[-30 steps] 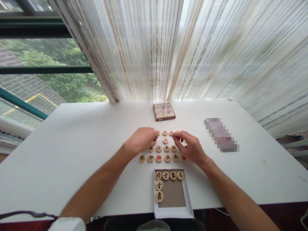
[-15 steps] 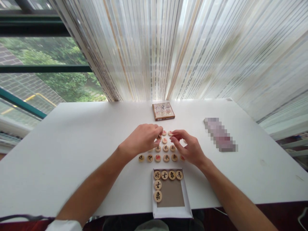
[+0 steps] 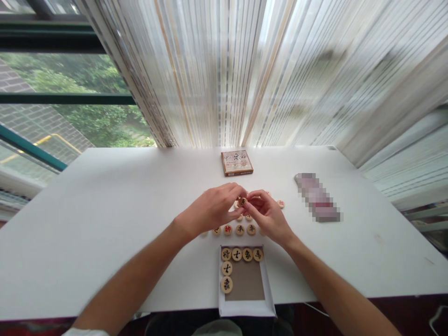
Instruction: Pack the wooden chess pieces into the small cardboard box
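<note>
My left hand (image 3: 217,205) and my right hand (image 3: 270,215) meet over rows of wooden Chinese chess pieces. Between their fingertips is a round Chinese chess piece (image 3: 242,202) with a black character, held tilted by both hands. Under and around the hands lie several other pieces, among them one with a red character (image 3: 227,229) and one with a black character (image 3: 251,229). My hands hide part of the rows. Nearer to me stands an open box tray (image 3: 245,308) with several black-marked pieces (image 3: 226,254) along its far and left sides.
A printed Chinese chess box lid (image 3: 237,163) lies toward the back of the white table (image 3: 105,224). At the right is a blurred-out flat object (image 3: 318,198). Strip curtains (image 3: 210,70) hang behind the table, with a window at the left.
My left hand has moved right with the chess piece, and my right hand has come in slightly to the left. Its fingers now touch the piece too.
</note>
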Motion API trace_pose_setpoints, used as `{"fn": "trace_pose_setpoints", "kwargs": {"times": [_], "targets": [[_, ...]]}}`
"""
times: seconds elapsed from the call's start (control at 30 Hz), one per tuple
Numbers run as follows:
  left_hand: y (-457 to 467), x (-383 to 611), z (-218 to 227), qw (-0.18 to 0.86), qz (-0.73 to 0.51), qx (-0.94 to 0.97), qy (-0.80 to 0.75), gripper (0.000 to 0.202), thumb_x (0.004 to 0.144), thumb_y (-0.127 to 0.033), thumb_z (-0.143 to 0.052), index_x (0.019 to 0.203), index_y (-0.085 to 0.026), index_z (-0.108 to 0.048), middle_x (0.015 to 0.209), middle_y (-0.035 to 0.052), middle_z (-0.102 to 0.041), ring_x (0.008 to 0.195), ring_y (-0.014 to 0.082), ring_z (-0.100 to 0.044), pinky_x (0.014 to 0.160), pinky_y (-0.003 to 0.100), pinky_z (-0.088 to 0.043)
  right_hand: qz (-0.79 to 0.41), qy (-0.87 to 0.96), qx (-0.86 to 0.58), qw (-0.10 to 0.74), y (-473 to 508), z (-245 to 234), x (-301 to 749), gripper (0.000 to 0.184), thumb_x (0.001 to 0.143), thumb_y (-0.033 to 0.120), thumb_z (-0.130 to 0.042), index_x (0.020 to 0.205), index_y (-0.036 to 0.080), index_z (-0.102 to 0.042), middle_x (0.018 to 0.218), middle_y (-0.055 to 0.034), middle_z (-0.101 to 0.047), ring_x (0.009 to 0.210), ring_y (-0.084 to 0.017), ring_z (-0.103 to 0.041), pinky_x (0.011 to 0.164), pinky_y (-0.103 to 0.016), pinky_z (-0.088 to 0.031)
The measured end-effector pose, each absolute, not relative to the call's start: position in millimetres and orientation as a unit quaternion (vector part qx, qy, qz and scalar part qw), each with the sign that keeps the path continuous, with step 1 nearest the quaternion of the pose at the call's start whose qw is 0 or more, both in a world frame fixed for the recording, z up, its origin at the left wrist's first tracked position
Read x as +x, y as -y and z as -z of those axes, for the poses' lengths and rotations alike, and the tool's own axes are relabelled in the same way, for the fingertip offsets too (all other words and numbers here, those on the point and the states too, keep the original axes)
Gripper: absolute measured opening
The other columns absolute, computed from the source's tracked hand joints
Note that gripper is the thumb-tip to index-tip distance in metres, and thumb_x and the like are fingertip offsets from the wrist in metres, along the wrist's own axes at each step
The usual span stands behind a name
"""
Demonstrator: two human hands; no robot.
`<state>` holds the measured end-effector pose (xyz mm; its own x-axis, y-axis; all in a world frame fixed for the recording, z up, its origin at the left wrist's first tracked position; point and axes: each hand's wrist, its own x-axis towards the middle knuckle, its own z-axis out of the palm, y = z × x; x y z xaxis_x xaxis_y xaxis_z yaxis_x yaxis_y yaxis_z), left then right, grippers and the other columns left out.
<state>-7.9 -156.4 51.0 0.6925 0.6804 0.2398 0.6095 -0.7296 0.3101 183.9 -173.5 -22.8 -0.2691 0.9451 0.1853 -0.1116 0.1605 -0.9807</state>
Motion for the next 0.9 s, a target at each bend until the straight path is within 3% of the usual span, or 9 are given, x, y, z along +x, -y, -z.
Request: {"fn": "trace_pose_setpoints", "kwargs": {"times": [0.27,0.5,0.7,0.9], "targets": [[169,-28,-19,0.229,-0.285,0.856,-0.366,0.021,0.095,-0.026,-0.067,0.115,-0.021,-0.063,0.098,0.0027,-0.071,0.084,0.0160,-0.066,0.081,0.031,-0.054,-0.539,0.616,-0.342,0.462,181,19,181,0.020,0.095,0.039,-0.068,0.106,0.023,-0.061,0.093,-0.0045,-0.075,0.085,-0.019,-0.076,0.079,-0.036,-0.063],[182,-27,8,0.360,-0.391,0.766,-0.362,0.028,0.093,-0.028,-0.070,0.120,-0.020,-0.064,0.085,0.0013,-0.070,0.073,0.0125,-0.065,0.069,0.024,-0.055,-0.519,0.637,-0.351,0.450,183,22,180,0.018,0.095,0.036,-0.068,0.106,0.023,-0.063,0.098,-0.0045,-0.072,0.089,-0.020,-0.075,0.080,-0.035,-0.063],[185,-30,11,0.377,-0.406,0.749,-0.362,0.029,0.094,-0.029,-0.069,0.121,-0.019,-0.065,0.091,0.0035,-0.072,0.078,0.0134,-0.067,0.071,0.024,-0.056,-0.499,0.658,-0.351,0.442,185,18,179,0.013,0.097,0.030,-0.066,0.108,0.023,-0.064,0.096,-0.0041,-0.070,0.085,-0.018,-0.073,0.080,-0.034,-0.062],[188,-34,15,0.374,-0.412,0.752,-0.353,0.032,0.093,-0.025,-0.069,0.124,-0.018,-0.064,0.092,0.0038,-0.072,0.078,0.0135,-0.066,0.071,0.024,-0.055,-0.438,0.698,-0.360,0.438,190,18,179,0.021,0.093,0.023,-0.069,0.113,0.023,-0.063,0.104,-0.0062,-0.068,0.089,-0.018,-0.070,0.081,-0.033,-0.061]]}}
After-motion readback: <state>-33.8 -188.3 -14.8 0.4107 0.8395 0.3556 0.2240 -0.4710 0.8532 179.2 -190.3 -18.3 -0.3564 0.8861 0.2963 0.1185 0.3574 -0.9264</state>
